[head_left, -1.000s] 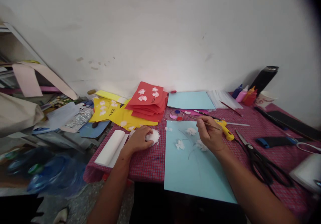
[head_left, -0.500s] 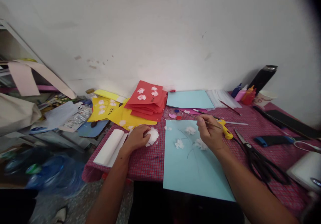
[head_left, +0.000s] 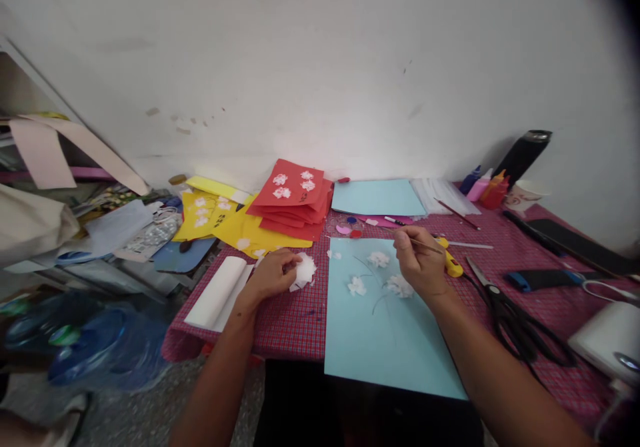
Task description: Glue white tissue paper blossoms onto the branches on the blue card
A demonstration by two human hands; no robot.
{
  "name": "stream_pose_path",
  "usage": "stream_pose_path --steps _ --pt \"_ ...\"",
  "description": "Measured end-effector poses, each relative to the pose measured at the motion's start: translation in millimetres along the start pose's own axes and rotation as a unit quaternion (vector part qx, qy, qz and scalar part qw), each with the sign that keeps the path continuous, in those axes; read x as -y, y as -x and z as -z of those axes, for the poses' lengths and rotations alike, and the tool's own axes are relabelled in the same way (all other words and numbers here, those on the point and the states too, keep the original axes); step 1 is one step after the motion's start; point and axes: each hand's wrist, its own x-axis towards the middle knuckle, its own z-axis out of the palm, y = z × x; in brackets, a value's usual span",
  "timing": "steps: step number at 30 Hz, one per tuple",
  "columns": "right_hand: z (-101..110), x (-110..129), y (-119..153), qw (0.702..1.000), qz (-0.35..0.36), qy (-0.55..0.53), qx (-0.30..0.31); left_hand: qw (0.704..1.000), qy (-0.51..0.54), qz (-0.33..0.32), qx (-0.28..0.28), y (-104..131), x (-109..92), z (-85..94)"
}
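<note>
Across the near edge of the bench (head_left: 287, 333), a light blue sheet (head_left: 360, 347) is lying, with white paper flowers (head_left: 379, 259) resting on its upper half. Over the sheet's right side, the right hand (head_left: 419, 260) is pinching a thin brush (head_left: 429, 245). Near the sheet's left edge, the left hand (head_left: 271, 275) is curling against a white clump (head_left: 306, 271); whether it is gripping, I cannot tell. Along the bench's left edge, a white roll (head_left: 217, 292) is lying.

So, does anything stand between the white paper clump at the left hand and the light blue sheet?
Nothing visible does: a narrow strip of checked tablecloth separates the white paper clump, at the left hand, from the light blue sheet.
</note>
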Motion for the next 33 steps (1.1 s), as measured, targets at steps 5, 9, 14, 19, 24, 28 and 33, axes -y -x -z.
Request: stream_pose_path --steps 5,9,14,19,24,28,33 --pt "0.2 1.2 -0.3 1.0 0.0 -0.007 0.009 0.999 -0.038 -0.014 0.013 0.5 1.6 -0.8" --pt "-0.5 0.5 -0.3 1.0 0.001 -0.018 0.006 0.999 -0.051 -0.013 0.002 -0.5 1.8 -1.5" --pt "-1.7 -1.1 0.7 1.0 -0.005 -0.021 0.013 0.999 -0.012 0.006 -0.03 -2.8 6.3 -4.0" --pt "-2.9 4.8 0.1 1.0 0.015 -0.023 0.015 0.972 0.159 0.115 -0.132 -8.0 8.5 -7.9" --pt "-3.7 12.5 0.3 0.998 0.048 -0.012 0.04 0.896 0.386 0.162 -0.146 -33.8 -20.5 -21.4" --pt "-5.5 13.2 2.2 0.996 -0.006 -0.062 0.062 0.834 0.516 0.169 -0.101 -67.4 -57.8 -44.3" --pt "-8.6 14.9 4.8 0.988 -0.047 -0.119 0.086 0.776 0.601 0.183 -0.054 -85.4 -82.5 -73.1"
